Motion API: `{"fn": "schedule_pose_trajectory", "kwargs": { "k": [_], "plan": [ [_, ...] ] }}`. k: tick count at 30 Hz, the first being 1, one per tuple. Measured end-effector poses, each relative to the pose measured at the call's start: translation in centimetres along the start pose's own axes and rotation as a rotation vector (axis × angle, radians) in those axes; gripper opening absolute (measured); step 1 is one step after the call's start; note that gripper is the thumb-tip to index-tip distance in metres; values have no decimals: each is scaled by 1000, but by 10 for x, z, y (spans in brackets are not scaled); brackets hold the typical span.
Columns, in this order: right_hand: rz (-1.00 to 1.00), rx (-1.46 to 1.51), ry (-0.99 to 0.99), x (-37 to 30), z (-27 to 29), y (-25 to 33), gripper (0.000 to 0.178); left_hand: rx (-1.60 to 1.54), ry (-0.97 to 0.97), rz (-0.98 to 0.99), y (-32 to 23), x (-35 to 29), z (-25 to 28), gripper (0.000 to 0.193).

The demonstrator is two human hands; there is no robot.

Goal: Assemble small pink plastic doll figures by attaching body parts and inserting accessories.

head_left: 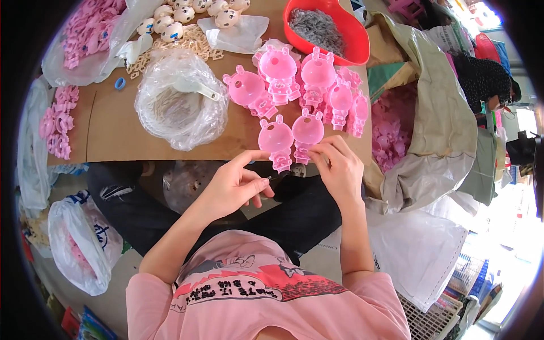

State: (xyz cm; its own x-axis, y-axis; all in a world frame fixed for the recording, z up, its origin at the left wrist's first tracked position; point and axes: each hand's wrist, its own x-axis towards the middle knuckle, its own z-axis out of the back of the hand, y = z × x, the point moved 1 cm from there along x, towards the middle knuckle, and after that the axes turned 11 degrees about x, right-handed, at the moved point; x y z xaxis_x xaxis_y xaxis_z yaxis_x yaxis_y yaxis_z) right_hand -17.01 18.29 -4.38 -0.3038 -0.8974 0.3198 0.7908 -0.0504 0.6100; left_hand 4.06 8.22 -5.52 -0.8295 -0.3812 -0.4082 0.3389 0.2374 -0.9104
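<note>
Two pink plastic figure shells with round hollow heads and small ears lie side by side at the table's near edge. My right hand [341, 168] pinches the body of the right pink figure shell [307, 131] between thumb and fingers. Beside the left pink figure shell [276, 137], my left hand [237, 180] has its index finger stretched to the shell's edge. Its thumb is bent toward the other fingers, with a tiny dark thing at the tip, too small to name. More pink figure shells [279, 69] are heaped just beyond.
A red bowl [358, 35] of small grey pieces stands at the back right. A plastic-lined tub [144, 119] holds pale sticks and a white scoop [195, 86]. White printed balls [171, 31] and pink parts [85, 34] lie at the far left. An open sack [436, 124] stands right of the table.
</note>
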Motion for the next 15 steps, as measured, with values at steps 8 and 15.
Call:
{"fn": "schedule_pose_trajectory", "kwargs": {
  "k": [8, 15],
  "plan": [
    [-27, -17, 101, 5, -7, 3, 6, -33, 5, -22, -5, -2, -4, 44],
    [-44, 9, 56, 3, -12, -4, 9, 2, -24, -43, -7, -3, -1, 41]
  ]
}}
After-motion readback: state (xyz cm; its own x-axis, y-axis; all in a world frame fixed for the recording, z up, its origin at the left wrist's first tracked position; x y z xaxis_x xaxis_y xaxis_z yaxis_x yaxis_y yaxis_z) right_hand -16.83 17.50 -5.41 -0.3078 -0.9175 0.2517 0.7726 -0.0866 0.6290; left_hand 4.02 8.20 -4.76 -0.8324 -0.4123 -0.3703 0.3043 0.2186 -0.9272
